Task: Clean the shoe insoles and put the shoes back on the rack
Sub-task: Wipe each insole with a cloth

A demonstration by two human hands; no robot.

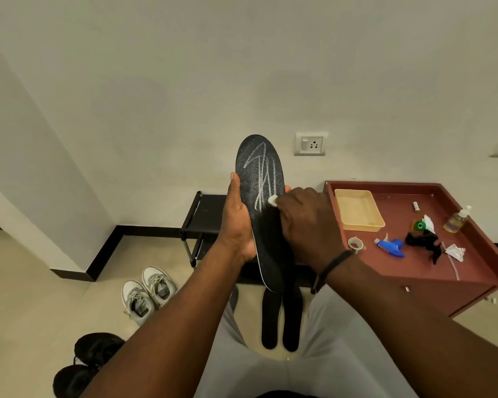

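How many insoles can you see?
3. One insole is held up in the left hand; two more lie on the floor between the person's knees. Others may be hidden.

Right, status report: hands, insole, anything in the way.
Left hand grips the black chalk-marked insole upright. Right hand presses a small white wipe on it. White marks remain above the wipe. Nothing in the way.

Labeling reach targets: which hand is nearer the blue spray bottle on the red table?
Right. The right hand wipes the insole with a white pad, just left of the spray bottle. The left hand grips the insole's far edge, farther away.
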